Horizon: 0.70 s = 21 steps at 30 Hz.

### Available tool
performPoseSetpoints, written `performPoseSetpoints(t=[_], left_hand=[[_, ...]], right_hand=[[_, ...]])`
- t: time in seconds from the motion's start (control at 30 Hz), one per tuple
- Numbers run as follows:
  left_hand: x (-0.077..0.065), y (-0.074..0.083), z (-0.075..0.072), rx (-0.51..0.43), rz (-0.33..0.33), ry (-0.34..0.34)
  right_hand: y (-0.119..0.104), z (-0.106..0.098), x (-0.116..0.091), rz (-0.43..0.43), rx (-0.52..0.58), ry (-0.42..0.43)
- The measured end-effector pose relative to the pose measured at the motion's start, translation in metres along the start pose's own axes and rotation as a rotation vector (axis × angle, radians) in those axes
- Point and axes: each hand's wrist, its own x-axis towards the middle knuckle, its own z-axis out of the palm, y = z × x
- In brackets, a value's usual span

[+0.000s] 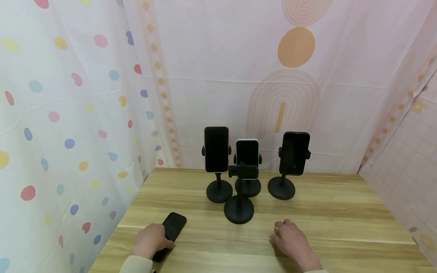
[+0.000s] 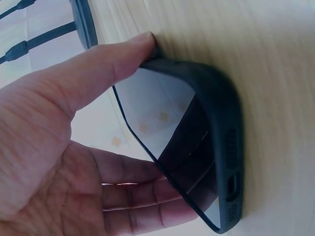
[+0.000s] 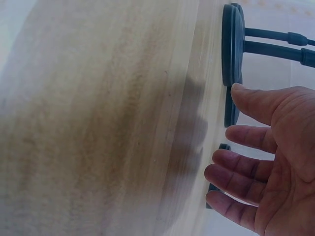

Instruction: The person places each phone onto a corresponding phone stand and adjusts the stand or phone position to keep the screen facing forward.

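Note:
A black phone [image 1: 175, 225] lies at the front left of the wooden table. My left hand [image 1: 151, 239] grips it across its edges, thumb on one side and fingers on the other; the left wrist view shows the phone [image 2: 224, 123] in a dark case, its glossy screen reflecting the fingers. At the front right, my right hand [image 1: 292, 242] hovers over the table with loosely bent fingers and holds nothing. An unoccupied black phone stand [image 1: 239, 209] stands between the hands, farther back.
Behind the unoccupied stand, three more stands each hold an upright phone: a left one [image 1: 216, 149], a white-edged middle one [image 1: 247, 151] and a right one [image 1: 294, 153]. Patterned curtains [image 1: 211, 102] hang behind and beside the wooden table [image 1: 341, 212].

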Motion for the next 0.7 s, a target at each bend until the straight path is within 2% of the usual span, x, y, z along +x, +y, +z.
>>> performPoseSetpoints(t=[0.37, 0.7], left_hand=[[0.0027, -0.0035, -0.0035, -0.040, -0.010, -0.067], [0.0013, -0.0043, -0.0031, -0.025, 0.009, -0.045]], right_hand=[[-0.0006, -0.0008, -0.0017, -0.011, 0.014, 0.016], [-0.0025, -0.0017, -0.0011, -0.003, 0.003, 0.000]])
